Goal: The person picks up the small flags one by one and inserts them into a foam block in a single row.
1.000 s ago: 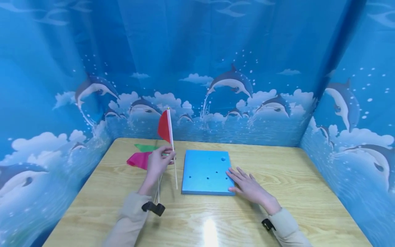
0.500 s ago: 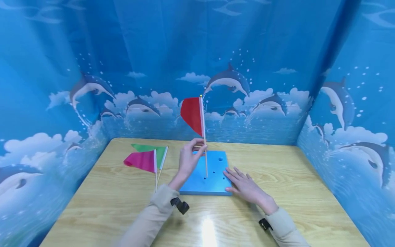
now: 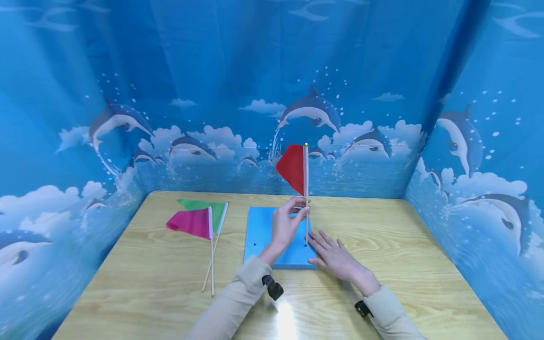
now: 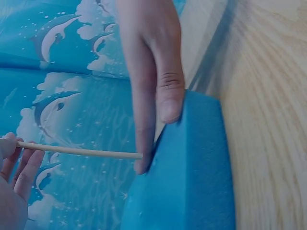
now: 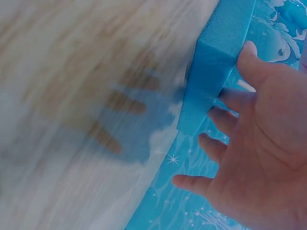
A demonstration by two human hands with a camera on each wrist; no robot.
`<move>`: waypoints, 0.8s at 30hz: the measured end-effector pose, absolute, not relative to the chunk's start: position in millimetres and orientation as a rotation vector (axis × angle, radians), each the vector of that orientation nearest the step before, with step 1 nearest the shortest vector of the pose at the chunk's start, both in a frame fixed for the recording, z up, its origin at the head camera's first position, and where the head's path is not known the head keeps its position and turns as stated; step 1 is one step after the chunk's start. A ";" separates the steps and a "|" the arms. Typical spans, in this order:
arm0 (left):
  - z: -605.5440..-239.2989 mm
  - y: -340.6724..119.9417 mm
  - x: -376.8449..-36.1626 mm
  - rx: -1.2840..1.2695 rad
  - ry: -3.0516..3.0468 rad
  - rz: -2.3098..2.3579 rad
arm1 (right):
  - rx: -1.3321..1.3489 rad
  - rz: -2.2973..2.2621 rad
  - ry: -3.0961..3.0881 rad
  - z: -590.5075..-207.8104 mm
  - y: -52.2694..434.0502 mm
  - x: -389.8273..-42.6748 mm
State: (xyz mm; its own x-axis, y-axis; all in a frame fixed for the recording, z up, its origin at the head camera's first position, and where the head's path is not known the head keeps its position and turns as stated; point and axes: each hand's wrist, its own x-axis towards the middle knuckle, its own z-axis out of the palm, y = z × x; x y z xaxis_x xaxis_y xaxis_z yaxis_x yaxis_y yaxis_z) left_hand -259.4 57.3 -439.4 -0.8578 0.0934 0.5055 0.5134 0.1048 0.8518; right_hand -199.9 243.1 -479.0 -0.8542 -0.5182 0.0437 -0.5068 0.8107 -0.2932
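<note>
My left hand (image 3: 285, 226) pinches the thin wooden stick of a red flag (image 3: 293, 167) between thumb and fingers. The flag stands nearly upright, its cloth pointing left. In the head view the stick's lower end lies over a small hole near the front right of a blue foam block (image 3: 260, 226). That bare stick end (image 4: 136, 155) shows in full in the left wrist view, close to the right fingers. My right hand (image 3: 340, 259) rests on the block's right edge with its fingers (image 5: 218, 148) extended and spread. Part of the block's top is hidden behind my left hand.
A pink flag (image 3: 193, 222) and a green flag (image 3: 218, 212) lie on the wooden table (image 3: 140, 274) left of the block, their sticks crossed. A blue curtain (image 3: 238, 71) printed with dolphins closes off the back and sides.
My left hand has carried the red flag rightward, from beside the other flags to above the block's right side, then lowered it slightly. My right hand stays on the block's edge.
</note>
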 end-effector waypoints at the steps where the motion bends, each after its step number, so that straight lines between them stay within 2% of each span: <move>1: -441.0 58.8 -259.4 -0.592 -2.064 -1.801 | -0.827 -0.460 2.950 -478.1 242.7 -199.7; 24: -468.4 61.5 -256.7 -0.501 -2.240 -1.765 | -0.726 -0.423 2.898 -476.7 241.7 -200.3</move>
